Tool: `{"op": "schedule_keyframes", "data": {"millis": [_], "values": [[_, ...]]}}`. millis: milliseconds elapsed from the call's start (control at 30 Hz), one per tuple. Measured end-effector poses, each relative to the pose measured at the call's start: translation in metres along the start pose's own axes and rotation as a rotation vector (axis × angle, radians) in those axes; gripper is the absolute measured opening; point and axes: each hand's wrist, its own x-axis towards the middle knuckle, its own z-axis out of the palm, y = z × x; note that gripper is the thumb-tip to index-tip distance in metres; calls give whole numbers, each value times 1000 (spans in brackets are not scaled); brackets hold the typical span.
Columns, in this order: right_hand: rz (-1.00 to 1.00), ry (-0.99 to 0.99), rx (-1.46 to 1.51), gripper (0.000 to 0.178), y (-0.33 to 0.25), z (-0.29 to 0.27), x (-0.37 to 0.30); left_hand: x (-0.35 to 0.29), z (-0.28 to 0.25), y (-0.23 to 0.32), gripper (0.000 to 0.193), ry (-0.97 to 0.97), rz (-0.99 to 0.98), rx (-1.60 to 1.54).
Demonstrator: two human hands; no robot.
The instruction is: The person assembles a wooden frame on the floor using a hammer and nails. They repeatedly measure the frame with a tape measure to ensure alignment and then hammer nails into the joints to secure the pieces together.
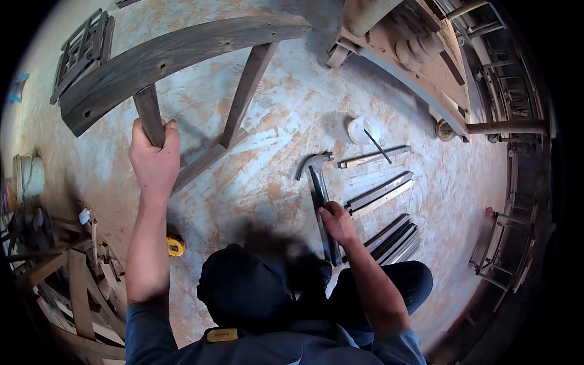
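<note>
A dark wooden frame (182, 52) slants across the upper left, its thick beam pierced by several holes. One of its short crosspieces (151, 115) is wrapped in my left hand (153, 155), just below the beam. Another crosspiece (248, 94) runs down to a lower rail (207, 161), partly hidden behind my left hand. My right hand (336, 222) is closed around the handle of a claw hammer (317, 170), whose head points away from me. Dark strips of wood (380, 194) lie on the floor just right of the hammer.
Beyond the strips stands a white tub (364, 129) with a thin stick leaning in it. A yellow tape measure (175, 246) lies near my left forearm. Scrap wood (79, 292) is heaped at the lower left. A wooden bench (420, 73) fills the upper right.
</note>
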Motion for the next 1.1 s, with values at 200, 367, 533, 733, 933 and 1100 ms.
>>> {"op": "schedule_keyframes", "data": {"millis": [200,367,533,733,933,1100], "values": [[103,41,22,46,22,-8,-5,25,-10,-8,13,-43,-343,-119],[111,41,8,48,25,-16,-10,36,5,-109,18,-198,-729,-532],[112,64,0,46,39,-10,-6,4,19,-205,16,-224,-934,-574],[148,-3,-18,42,30,-8,-9,-9,29,-264,16,-185,-989,-94],[142,2,-30,47,39,2,1,2,22,-234,58,-558,-436,961],[183,-39,9,45,22,8,2,-29,-14,-215,52,-434,-439,882]]}}
